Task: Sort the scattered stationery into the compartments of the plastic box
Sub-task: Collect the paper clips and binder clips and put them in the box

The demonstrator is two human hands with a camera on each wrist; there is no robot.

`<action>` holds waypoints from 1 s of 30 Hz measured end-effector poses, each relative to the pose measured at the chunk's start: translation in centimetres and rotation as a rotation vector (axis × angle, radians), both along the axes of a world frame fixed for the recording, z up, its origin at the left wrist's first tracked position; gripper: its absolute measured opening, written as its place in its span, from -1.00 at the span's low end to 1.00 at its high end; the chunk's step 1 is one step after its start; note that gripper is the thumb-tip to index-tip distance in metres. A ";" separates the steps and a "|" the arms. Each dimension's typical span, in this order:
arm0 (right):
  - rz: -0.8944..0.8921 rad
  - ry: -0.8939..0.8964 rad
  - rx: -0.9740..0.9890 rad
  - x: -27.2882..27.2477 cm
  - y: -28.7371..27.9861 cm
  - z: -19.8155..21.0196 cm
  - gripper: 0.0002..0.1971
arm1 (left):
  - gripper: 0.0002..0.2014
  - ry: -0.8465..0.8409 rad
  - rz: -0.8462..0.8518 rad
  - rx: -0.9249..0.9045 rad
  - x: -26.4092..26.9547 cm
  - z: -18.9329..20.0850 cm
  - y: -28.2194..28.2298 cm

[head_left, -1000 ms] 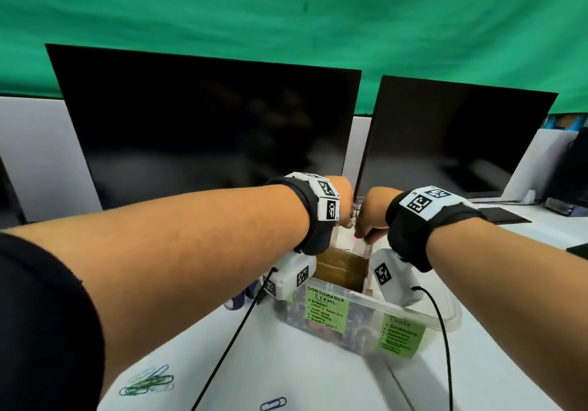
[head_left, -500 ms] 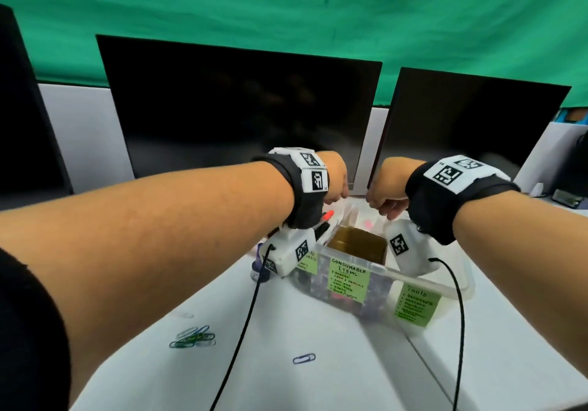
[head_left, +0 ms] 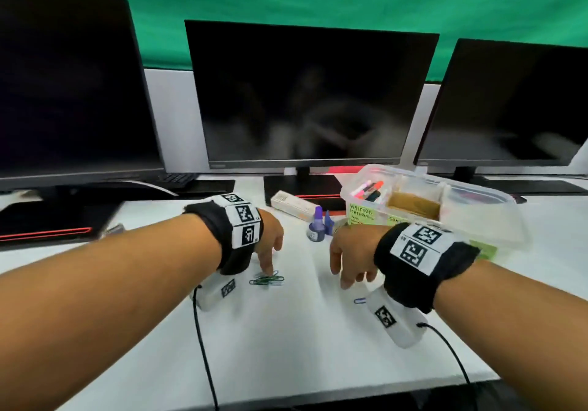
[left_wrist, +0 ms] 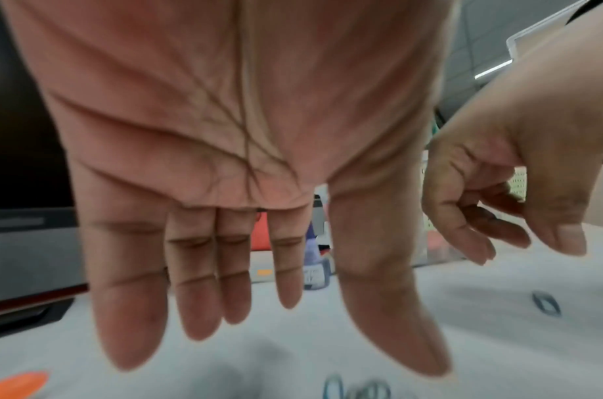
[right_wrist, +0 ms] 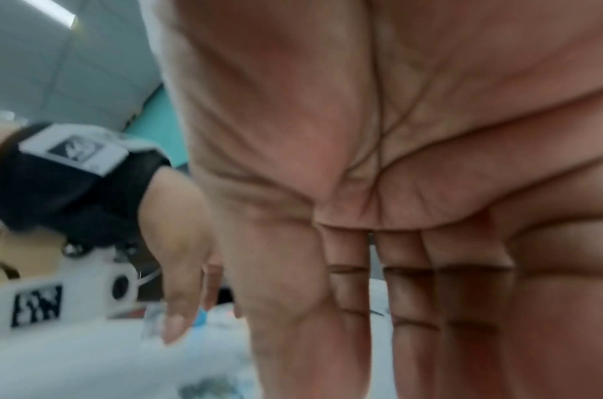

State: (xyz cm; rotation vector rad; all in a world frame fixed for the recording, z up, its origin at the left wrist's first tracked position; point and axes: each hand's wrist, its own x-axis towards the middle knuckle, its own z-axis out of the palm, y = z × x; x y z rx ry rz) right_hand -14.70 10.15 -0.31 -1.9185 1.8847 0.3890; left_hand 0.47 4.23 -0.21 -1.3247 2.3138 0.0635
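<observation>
Hanging over the white desk (head_left: 286, 331), both hands are seen from above in the head view. The left hand (head_left: 269, 242) is lowered toward a small heap of green and blue paper clips (head_left: 266, 279), and its fingers (left_wrist: 126, 310) are shown straight and spread in the left wrist view, with nothing held. Whether a fingertip already touches the heap cannot be told, because the hand covers the place. The right hand (head_left: 351, 256) is kept apart from the left one, its fingers (right_wrist: 413, 324) hanging down loosely, and nothing is held in it. Just beside the right wrist a single blue paper clip (head_left: 359, 300) is lying on the desk, partly hidden by the wrist camera.

The plastic box (head_left: 477, 216) is placed behind the right hand, at the right of the desk. Coloured pens (head_left: 369, 189) are seen in its left compartment, and something brown (head_left: 413, 203) is seen in the middle one; what is in the right compartment is too blurred to be made out. The near wall with its green labels is partly covered by the right wrist band. A purple bottle (head_left: 317, 224) and a white carton (head_left: 294, 205) are standing left of the box. Three dark monitors are cut off at the edges. Both wrist pictures are blurred.
</observation>
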 end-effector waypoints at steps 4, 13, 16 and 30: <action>-0.038 0.129 0.081 -0.6 -0.4 -2.4 -0.78 | -0.26 -0.008 0.055 0.010 2.4 -3.1 -1.0; -0.091 0.041 0.040 0.6 -2.4 -4.5 -0.79 | -0.52 0.165 0.177 -0.007 2.9 -5.5 -2.7; -0.111 -0.066 -0.007 2.5 -3.5 -4.9 -0.92 | -0.52 0.215 0.173 -0.049 2.2 -5.8 -2.4; 0.063 -0.074 -0.096 4.5 -3.8 -4.3 -0.31 | -0.49 0.283 0.258 -0.048 1.1 -6.5 -1.9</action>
